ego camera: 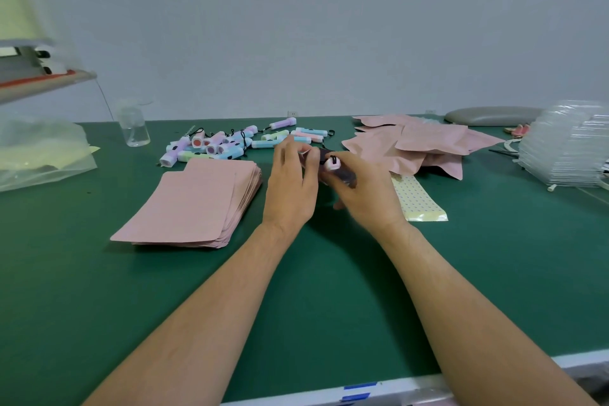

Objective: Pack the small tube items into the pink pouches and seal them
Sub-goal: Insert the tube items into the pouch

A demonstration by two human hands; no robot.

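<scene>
Left and right fingers [288,149] pinch small tube [330,165].

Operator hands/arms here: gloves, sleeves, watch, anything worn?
Nothing worn that shows. The left hand and right hand are ungloved, with no rings, watch or wristband visible. The left forearm and right forearm are uncovered down to the frame's bottom edge; no sleeves in view.

No legible text, labels or numbers anywhere.

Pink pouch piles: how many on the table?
2. A neat flat stack beside the left hand; a loose heap beyond the right hand, further right. More could be hidden under the heap.
</scene>
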